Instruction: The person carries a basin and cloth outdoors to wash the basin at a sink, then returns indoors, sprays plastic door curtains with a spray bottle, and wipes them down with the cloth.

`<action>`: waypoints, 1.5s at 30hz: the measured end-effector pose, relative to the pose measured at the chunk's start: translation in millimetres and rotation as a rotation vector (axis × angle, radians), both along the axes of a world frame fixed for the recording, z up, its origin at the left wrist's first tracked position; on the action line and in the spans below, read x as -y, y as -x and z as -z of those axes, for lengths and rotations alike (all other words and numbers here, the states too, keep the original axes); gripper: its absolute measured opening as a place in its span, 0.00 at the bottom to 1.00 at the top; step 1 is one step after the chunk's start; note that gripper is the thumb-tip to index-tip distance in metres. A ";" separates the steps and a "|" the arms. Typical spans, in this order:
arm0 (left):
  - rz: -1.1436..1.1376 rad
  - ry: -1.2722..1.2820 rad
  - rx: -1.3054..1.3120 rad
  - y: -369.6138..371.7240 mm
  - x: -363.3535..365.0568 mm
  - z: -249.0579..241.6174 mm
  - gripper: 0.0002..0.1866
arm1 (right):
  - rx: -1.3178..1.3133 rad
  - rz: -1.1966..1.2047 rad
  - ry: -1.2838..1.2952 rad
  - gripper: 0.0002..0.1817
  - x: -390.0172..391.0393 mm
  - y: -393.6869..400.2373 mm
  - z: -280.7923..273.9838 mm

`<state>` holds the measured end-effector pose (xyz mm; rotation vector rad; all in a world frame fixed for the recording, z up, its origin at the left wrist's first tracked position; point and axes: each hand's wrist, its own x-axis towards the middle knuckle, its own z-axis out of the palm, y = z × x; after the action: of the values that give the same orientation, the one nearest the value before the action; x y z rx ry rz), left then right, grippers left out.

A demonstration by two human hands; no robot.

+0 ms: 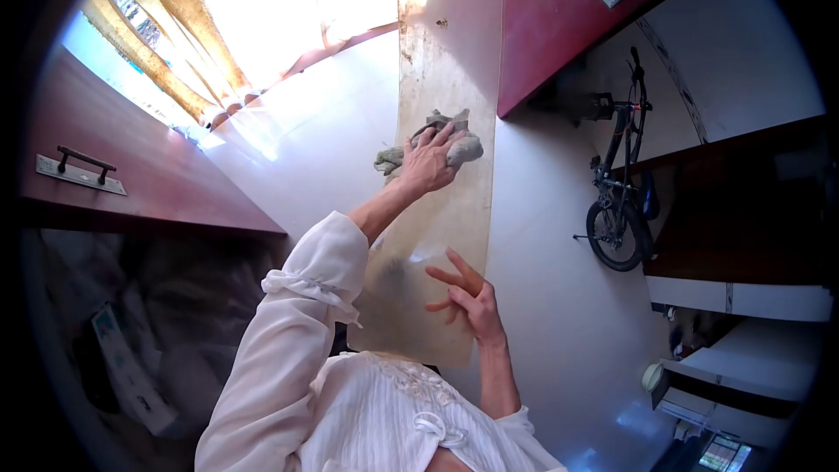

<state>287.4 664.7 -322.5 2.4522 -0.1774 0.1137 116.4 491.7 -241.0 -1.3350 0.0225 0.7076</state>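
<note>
My left hand (428, 162) presses on a crumpled grey-green cloth (465, 149), its fingers spread over the top. Beneath the cloth runs a long, pale, stained board or panel (428, 227) with brown marks near its far end. My right hand (468, 293) is over the near part of this panel, with its fingers apart and nothing held. Whether its fingertips touch the surface I cannot tell.
Red cupboard doors with metal handles stand at the left (149, 149) and upper right (568, 17). A bicycle (619, 218) is at the right. Curtains (179, 17) hang by a bright window. Dark shelves hold boxes at lower left.
</note>
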 end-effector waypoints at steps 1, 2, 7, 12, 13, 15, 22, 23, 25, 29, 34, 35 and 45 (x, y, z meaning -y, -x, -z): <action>-0.029 0.009 -0.066 -1.3 1.9 2.8 0.28 | -0.019 -0.020 0.005 0.30 0.5 -1.8 -1.8; 0.234 0.196 -0.077 11.3 6.4 17.0 0.26 | -0.016 -0.029 0.010 0.30 1.6 -4.9 2.4; 0.512 0.391 -0.172 116.8 1.8 5.2 0.25 | -0.077 0.071 0.081 0.30 12.7 1.0 46.7; 0.165 0.001 -0.039 77.9 -46.0 40.7 0.31 | -0.083 0.276 -0.002 0.27 -0.6 -11.6 38.1; 0.002 0.097 -0.054 68.2 -54.5 61.6 0.27 | -0.092 0.269 -0.003 0.27 -6.3 -16.7 31.6; -0.372 0.479 -0.536 57.1 -81.5 35.7 0.15 | -0.036 0.332 -0.023 0.25 -8.1 -32.7 20.3; 0.009 0.678 0.133 142.7 -62.0 -50.2 0.18 | -0.223 0.338 -0.393 0.24 -55.2 -60.1 26.9; 0.159 0.669 0.008 163.0 -42.0 -57.5 0.25 | -0.260 0.298 -0.584 0.24 -65.7 -60.3 26.4; 0.084 0.308 0.174 178.3 -10.2 -52.5 0.30 | -0.196 0.241 -0.828 0.26 -91.0 -56.5 22.9; -0.293 0.457 0.138 101.2 -35.2 -50.0 0.24 | -0.276 0.348 -0.745 0.26 -106.8 -53.4 8.8; -0.156 0.517 0.087 131.9 -34.8 -50.2 0.25 | -0.251 0.370 -0.623 0.26 -109.7 -65.5 17.8; -0.046 0.429 0.081 160.7 -28.2 -56.0 0.27 | -0.259 0.391 -0.633 0.26 -100.8 -66.4 23.6; -0.615 1.080 -0.474 92.5 -118.3 25.8 0.24 | -0.340 0.276 -0.925 0.25 -127.2 -62.2 6.7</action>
<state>194.9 783.0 -348.3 1.3203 0.6804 -0.0948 178.5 618.9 -247.7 -0.3107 0.1331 0.5850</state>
